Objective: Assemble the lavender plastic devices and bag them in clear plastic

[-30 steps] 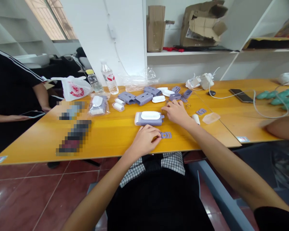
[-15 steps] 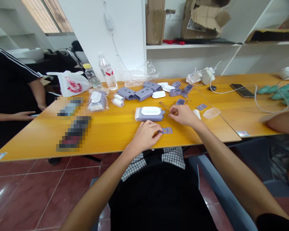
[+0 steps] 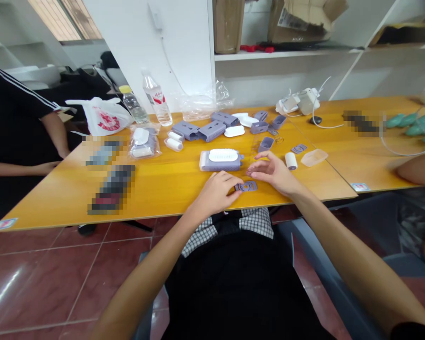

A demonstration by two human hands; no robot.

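My left hand [image 3: 217, 191] pinches the left end of a flat grey-purple plastic piece [image 3: 247, 186] with cut-outs, low over the table's front edge. Just right of that piece, my right hand [image 3: 276, 175] has its thumb and fingers apart, with nothing visible between them. Behind both hands lies a grey-purple case with a white bristled top [image 3: 222, 159], its left end translucent. A small grey-purple open box [image 3: 266, 144] sits beyond my right hand, and a white roller [image 3: 291, 161] is to its right.
Several grey-purple shells [image 3: 212, 131] and white oval parts [image 3: 234, 131] lie at the back. On the right are another flat piece [image 3: 299, 148] and a translucent tray [image 3: 314, 157]. Bottles [image 3: 157, 99], a bagged set [image 3: 143, 142] and a seated person's arm [image 3: 55, 132] are left.
My right hand has drawn back toward me from beside the small box, and its fingers have spread. My left hand keeps its hold on the flat piece. The view has shifted slightly.
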